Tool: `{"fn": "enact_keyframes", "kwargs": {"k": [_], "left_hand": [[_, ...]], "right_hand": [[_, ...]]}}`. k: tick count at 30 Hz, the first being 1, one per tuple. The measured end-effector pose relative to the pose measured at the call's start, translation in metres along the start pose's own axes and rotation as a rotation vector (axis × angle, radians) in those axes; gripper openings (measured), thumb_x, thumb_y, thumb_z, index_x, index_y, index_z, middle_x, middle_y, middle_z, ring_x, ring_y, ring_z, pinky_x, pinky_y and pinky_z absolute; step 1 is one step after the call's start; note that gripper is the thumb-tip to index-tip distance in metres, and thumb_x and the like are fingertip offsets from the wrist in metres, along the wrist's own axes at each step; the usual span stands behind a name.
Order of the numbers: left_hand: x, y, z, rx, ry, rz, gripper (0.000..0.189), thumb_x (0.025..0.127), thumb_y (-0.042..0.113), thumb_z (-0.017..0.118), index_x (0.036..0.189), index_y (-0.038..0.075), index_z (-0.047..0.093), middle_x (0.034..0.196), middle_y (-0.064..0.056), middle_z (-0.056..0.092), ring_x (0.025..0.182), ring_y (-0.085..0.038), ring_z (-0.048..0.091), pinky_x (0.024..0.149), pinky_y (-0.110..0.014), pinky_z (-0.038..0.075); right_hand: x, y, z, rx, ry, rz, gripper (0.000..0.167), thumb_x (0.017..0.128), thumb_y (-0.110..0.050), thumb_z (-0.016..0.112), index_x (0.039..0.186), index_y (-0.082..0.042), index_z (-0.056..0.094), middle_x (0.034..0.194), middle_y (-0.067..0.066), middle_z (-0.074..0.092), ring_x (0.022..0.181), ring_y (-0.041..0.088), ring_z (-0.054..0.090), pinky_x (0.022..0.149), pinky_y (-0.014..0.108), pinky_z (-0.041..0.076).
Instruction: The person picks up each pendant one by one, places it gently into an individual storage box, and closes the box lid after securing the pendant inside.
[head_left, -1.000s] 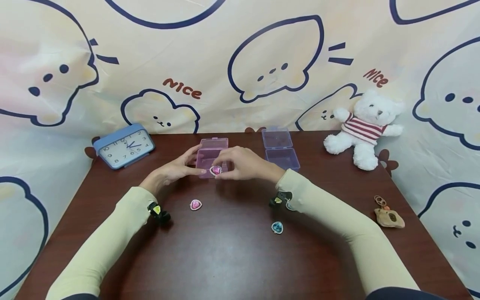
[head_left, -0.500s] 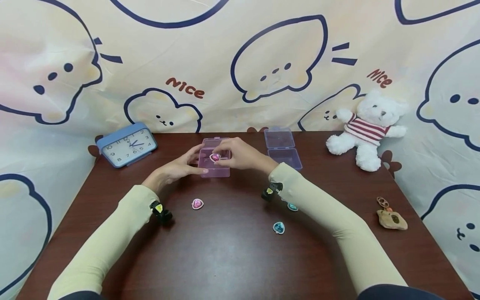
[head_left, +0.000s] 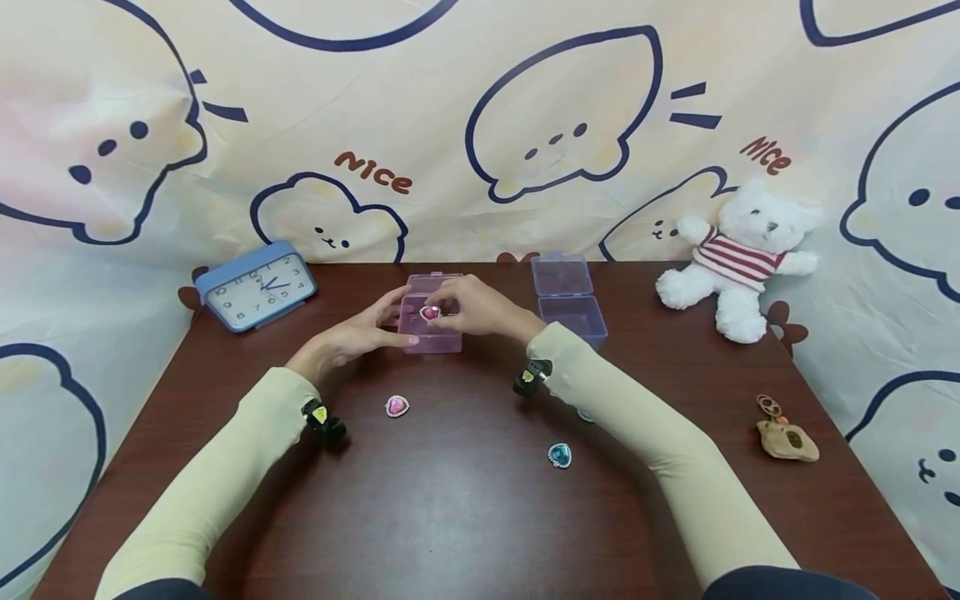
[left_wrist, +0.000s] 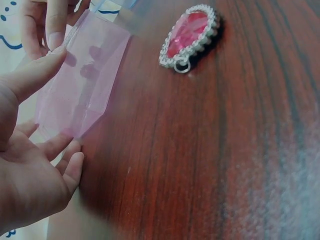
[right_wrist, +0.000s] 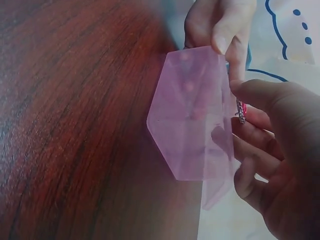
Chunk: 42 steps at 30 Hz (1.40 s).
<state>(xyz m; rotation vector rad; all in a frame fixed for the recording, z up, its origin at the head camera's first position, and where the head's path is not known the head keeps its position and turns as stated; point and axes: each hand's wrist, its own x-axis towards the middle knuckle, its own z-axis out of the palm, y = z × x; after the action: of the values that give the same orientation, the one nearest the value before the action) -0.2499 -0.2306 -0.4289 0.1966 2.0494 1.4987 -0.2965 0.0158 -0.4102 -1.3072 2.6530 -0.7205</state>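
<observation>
Between the thumb and fingers of my right hand (head_left: 483,308) is a pink heart-shaped gem pendant (head_left: 430,312) with a pale beaded border, held over the open pink plastic box (head_left: 438,344). My left hand (head_left: 352,340) grips that box at its left side, thumb on the near wall. In the right wrist view, only the edge of the held pendant (right_wrist: 242,112) shows, near the box rim. Another pink heart pendant (left_wrist: 190,35) lies on the table, large in the left wrist view. A blue heart pendant (head_left: 559,455) lies nearer, and a second blue one (head_left: 585,415) is mostly hidden by the right sleeve.
An open purple plastic box (head_left: 573,315) stands right of the pink one. A blue clock (head_left: 258,286) is at the back left. A white teddy bear (head_left: 738,258) sits at the back right, with a tan keychain (head_left: 787,439) in front of it on the brown table (head_left: 450,500).
My right hand has carried the pink pendant away from the box's near wall to over its inside. The left hand stays on the box. The head view has shifted slightly.
</observation>
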Motion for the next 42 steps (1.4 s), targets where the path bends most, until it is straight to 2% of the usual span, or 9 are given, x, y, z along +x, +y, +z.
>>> {"fn": "enact_keyframes", "kwargs": {"k": [12, 23, 36, 42], "left_hand": [[0.002, -0.001, 0.000, -0.006, -0.004, 0.008, 0.102, 0.094, 0.026, 0.076, 0.165, 0.034, 0.004, 0.170, -0.013, 0.022, 0.155, -0.040, 0.021, 0.125, -0.070, 0.011], [0.000, 0.000, 0.000, 0.027, -0.005, 0.013, 0.103, 0.094, 0.027, 0.076, 0.165, 0.036, 0.003, 0.172, -0.014, 0.016, 0.156, -0.040, 0.016, 0.123, -0.072, 0.011], [-0.001, -0.002, -0.001, 0.030, -0.007, 0.038, 0.100, 0.095, 0.025, 0.074, 0.166, 0.032, 0.003, 0.171, -0.015, 0.019, 0.156, -0.041, 0.018, 0.123, -0.072, 0.008], [0.000, -0.002, -0.001, 0.041, -0.009, 0.041, 0.101, 0.095, 0.026, 0.074, 0.166, 0.032, 0.003, 0.171, -0.015, 0.017, 0.157, -0.041, 0.016, 0.123, -0.073, 0.009]], "right_hand": [[0.006, -0.002, 0.012, -0.025, -0.046, 0.058, 0.035, 0.095, -0.038, 0.075, 0.124, -0.019, 0.075, 0.112, -0.002, 0.073, 0.097, 0.009, 0.068, 0.087, 0.026, 0.058], [0.013, -0.002, 0.020, -0.016, -0.053, 0.091, 0.033, 0.096, -0.038, 0.073, 0.124, -0.019, 0.075, 0.115, -0.002, 0.074, 0.100, 0.010, 0.068, 0.090, 0.029, 0.058], [0.016, 0.000, 0.031, 0.019, -0.024, 0.170, 0.031, 0.094, -0.039, 0.075, 0.120, -0.022, 0.077, 0.113, -0.005, 0.077, 0.091, 0.009, 0.065, 0.080, 0.028, 0.056], [0.016, 0.000, 0.028, 0.017, -0.031, 0.195, 0.034, 0.093, -0.044, 0.075, 0.119, -0.022, 0.077, 0.117, -0.004, 0.076, 0.098, 0.010, 0.067, 0.086, 0.030, 0.058]]}}
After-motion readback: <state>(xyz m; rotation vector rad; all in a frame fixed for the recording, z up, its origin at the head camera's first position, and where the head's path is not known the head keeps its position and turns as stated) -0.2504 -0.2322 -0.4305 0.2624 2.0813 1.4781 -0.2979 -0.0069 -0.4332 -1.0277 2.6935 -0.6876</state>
